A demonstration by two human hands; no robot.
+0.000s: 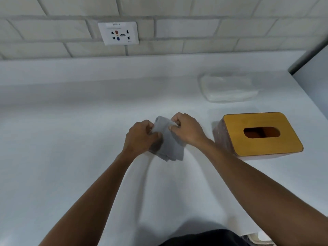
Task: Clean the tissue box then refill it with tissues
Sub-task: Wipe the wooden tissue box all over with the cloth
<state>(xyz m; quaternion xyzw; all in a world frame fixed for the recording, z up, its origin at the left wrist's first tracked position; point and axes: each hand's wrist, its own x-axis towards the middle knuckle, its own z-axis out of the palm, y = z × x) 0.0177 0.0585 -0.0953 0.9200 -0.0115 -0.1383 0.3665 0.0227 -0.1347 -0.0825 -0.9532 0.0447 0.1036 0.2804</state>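
Observation:
A folded grey cloth hangs between both hands at the middle of the white counter. My left hand grips its left edge with curled fingers. My right hand pinches its upper right edge. To the right stands the tissue box, brown-sided with a yellow wooden lid and an oval slot; the slot looks dark inside. Behind the box lies a white pack of tissues in clear wrap.
The white counter runs to a tiled wall with a power socket plate. A grey panel stands at the far right edge. A dark garment shows at the bottom.

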